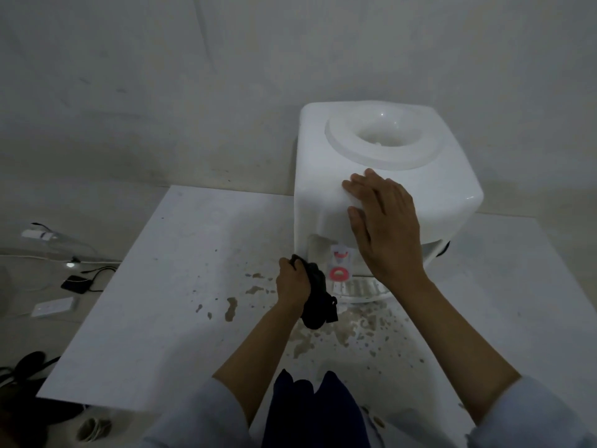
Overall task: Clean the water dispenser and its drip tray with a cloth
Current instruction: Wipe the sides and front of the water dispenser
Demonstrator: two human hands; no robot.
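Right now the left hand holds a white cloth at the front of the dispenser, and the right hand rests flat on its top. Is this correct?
Not quite: the cloth is black, not white, as the head view shows. The left hand grips it at the dispenser front, and the right hand rests flat on its top.

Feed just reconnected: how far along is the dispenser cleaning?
Nothing looks finished. In hand: left hand grips the dark cloth against the water dispenser front beside the tap; right hand steadies it. Left: the drip tray; brown splashes mark the table.
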